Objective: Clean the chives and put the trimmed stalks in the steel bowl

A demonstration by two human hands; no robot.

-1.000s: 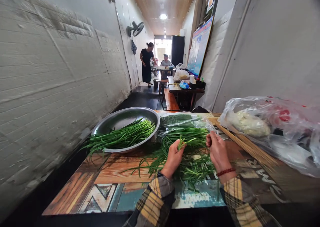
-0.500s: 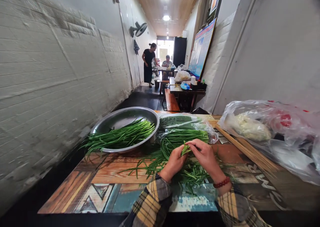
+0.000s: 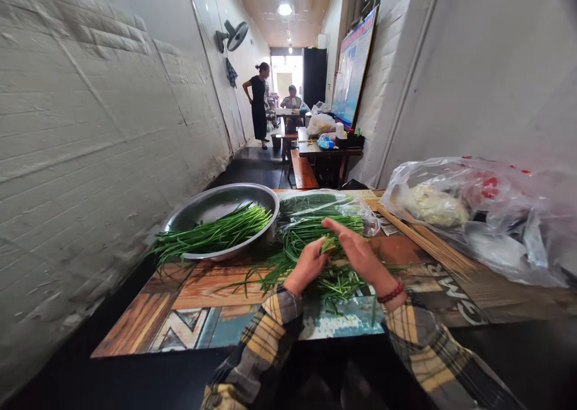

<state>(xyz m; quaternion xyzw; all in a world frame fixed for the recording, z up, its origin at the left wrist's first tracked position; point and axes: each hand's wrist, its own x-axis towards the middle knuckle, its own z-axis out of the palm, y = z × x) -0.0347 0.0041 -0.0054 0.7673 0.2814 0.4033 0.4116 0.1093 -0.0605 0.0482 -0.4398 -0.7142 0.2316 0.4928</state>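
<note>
My left hand (image 3: 311,263) is closed round a small bunch of garlic chives (image 3: 328,245), with the pale cut ends showing above the fist. Beside it my right hand (image 3: 358,250) is held flat, fingers stretched out, close to the ends of the bunch; nothing shows in it. Under both hands, loose green chive leaves (image 3: 338,285) lie scattered on the table. Just beyond lies a larger heap of chives (image 3: 311,229), partly under a clear plastic bag (image 3: 336,201). At the left, a wide metal basin (image 3: 216,193) holds more chives (image 3: 220,229), their leaf tips hanging over the rim.
Wooden skewers (image 3: 424,241) lie at the right beside clear plastic bags (image 3: 496,217) with pale contents. The patterned wooden tabletop (image 3: 211,287) ends just before me. Farther off are a bench (image 3: 303,169), another table (image 3: 324,148), a standing person (image 3: 258,103) and a seated person (image 3: 292,99).
My right hand has opened from a pinch at the bunch's ends into a flat hand. My left hand keeps its grip. The view has shifted, and the standing person has straightened up.
</note>
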